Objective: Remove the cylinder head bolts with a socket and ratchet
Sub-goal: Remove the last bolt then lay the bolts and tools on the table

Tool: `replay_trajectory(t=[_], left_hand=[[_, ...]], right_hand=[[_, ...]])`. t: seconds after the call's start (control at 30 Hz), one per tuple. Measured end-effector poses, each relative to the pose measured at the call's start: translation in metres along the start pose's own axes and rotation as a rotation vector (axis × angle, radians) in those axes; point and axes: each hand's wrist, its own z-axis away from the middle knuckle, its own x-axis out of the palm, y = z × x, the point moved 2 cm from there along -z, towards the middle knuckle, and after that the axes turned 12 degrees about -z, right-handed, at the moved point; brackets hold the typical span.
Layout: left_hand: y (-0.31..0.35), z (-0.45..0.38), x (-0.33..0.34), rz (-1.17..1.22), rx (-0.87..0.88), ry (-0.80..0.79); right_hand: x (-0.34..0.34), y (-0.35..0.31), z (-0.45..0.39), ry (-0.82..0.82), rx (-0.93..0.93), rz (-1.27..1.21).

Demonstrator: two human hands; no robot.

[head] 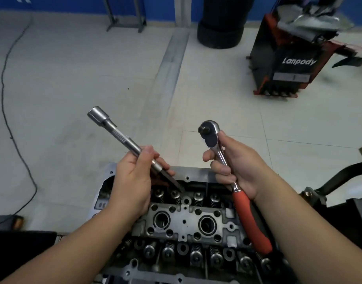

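A bare cylinder head (pixel 184 220) with valve springs and two round bores lies below my hands at the bottom centre. My left hand (pixel 133 181) grips a long chrome extension bar (pixel 122 138), held slanted, its wide socket end pointing up and left, its thin lower end pointing down at the head. My right hand (pixel 235 162) grips a ratchet (pixel 223 160) by its steel shaft, the round head up with its square drive bare and the red handle hanging down over the head's right side. The two tools are apart.
A black and red machine marked Lanpody (pixel 292 58) stands on the pale floor at the upper right. A stack of black tyres (pixel 221 29) sits beside it. A black cable (pixel 10 111) runs down the floor on the left. Dark objects flank the cylinder head on both sides.
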Motion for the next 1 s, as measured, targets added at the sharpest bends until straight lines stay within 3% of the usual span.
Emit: replay_trajectory(t=[0.2,0.4,0.5,0.83,1.0], left_hand=[[0.012,-0.025,-0.041,0.068,-0.044,0.166],[0.021,-0.030,-0.091,0.052,0.014,0.188],[0.018,-0.023,-0.100,0.063,0.004,0.194],[0.036,-0.013,-0.144,0.073,0.068,0.331],[0.017,-0.008,-0.136,0.095,0.147,0.304]], right_hand=[[-0.013,-0.012,0.005,0.065,-0.066,-0.013],[-0.012,-0.018,0.005,0.164,-0.106,0.134],[-0.004,-0.015,0.006,0.161,-0.127,0.259],[0.008,-0.006,0.028,0.140,-0.090,0.259],[0.016,0.015,0.025,0.100,-0.026,0.282]])
